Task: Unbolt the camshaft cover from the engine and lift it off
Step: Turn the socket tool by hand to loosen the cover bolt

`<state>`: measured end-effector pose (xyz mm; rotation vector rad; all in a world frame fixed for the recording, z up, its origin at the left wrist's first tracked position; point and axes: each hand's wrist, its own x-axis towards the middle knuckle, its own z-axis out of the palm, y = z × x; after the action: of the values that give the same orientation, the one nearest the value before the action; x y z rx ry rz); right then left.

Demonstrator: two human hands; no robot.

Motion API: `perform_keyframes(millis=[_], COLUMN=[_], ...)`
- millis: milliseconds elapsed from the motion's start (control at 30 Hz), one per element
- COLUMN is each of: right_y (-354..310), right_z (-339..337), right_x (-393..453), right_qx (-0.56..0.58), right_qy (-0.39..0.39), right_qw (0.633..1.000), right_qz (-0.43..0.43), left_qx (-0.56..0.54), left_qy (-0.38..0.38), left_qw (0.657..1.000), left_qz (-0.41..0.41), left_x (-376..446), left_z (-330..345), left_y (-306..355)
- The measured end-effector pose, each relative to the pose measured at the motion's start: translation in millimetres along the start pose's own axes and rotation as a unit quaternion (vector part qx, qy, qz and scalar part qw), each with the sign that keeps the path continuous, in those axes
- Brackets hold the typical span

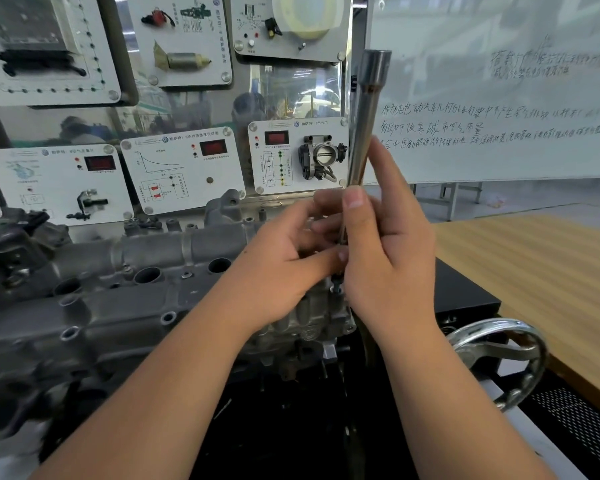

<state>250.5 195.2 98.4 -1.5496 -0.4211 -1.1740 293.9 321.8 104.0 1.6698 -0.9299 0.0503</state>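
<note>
Gripping upright socket wrench (364,123): right hand (392,258) thumb+fingers; left hand (284,261) pinches shaft; over camshaft cover (125,292).

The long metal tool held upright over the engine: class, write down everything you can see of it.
The long metal tool is a slim, shiny steel rod standing nearly upright, leaning slightly right at the top. Its upper end widens into a hollow socket-like cylinder; brownish staining marks the shaft below that. The right hand holds its lower part, thumb across the front, while the left hand touches it near the bottom. Its tip meets a bolt on the engine cover.
</note>
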Motion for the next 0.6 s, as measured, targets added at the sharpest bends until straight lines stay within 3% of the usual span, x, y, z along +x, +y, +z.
perform_keyframes(millis=[200,367,467,600], right_y=[-0.3,1.7,2.2,3.2], right_z=[2.1,1.7,1.1,-0.1], right_x=[-1.4,-2.4,0.0,0.9], right_qx=[-0.008,-0.050,-0.010,0.017], right_qy=[0.009,0.018,0.003,-0.012], right_qw=[1.000,0.999,1.000,1.000], right_qz=[0.013,-0.009,-0.004,0.005], left_qx=[0.058,-0.030,-0.036,0.013], left_qy=[0.028,-0.009,-0.028,0.017], left_qw=[0.998,0.999,0.999,1.000], left_qz=[0.008,-0.007,-0.004,0.001], left_x=[1.2,-0.6,-1.4,0.5], left_z=[2.4,0.3,0.5,1.1], left_y=[2.4,2.3,3.6,1.9])
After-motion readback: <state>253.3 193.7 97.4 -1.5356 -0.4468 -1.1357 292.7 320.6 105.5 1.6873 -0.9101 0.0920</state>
